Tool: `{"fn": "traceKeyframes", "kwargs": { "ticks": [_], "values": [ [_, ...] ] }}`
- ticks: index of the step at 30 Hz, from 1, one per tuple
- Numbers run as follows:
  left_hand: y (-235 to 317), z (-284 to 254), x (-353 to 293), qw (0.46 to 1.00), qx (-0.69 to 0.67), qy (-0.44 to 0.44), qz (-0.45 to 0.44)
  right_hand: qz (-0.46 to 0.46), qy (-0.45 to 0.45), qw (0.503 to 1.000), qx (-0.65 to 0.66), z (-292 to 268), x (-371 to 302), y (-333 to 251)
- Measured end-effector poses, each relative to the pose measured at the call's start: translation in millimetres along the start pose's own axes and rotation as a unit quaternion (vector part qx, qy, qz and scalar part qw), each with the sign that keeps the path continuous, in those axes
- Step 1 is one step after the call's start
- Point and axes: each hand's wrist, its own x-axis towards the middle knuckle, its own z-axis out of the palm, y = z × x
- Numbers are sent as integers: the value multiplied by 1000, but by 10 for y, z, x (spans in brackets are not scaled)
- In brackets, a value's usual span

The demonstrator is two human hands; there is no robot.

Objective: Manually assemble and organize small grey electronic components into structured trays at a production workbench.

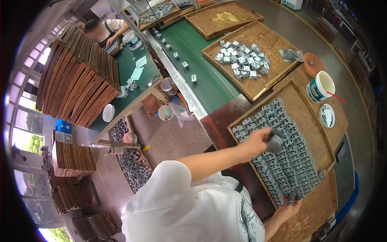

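Observation:
Rows of small grey metal block-shaped parts [288,149] with dark holes fill much of a shallow wooden tray [325,168] at the right. My left hand [262,141] reaches over the upper rows. Dark grey covers sit on its fingertips, which are curled together; whether a part is between them is blurred. At the tray's near end, my right hand [291,200] is at the lower edge of the rows. Its fingers, also in grey covers, are bent together and hide whatever they grip.
A second wooden tray [219,52] holds a heap of loose parts [244,59]. More parts are spaced along a green conveyor belt [209,86]. A white bucket [321,86], round lid [327,115] and orange bowl [314,64] stand right. Another person [107,32] works far left, behind stacked trays [80,76].

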Motion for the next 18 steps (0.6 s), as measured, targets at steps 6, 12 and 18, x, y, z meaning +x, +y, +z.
{"fn": "traceKeyframes", "kwargs": {
  "ticks": [6, 12, 18],
  "values": [
    [-195, 395, 46, 989, 99, -112, 5, -21, 11, 999, 49, 81, -6, -114],
    [-22, 537, 19, 993, 68, -77, -63, -64, -99, 992, -47, 450, 15, -617],
    [-53, 591, 202, 980, 95, -172, -15, -186, -64, 931, -308, 412, 159, -887]
  ]
}}
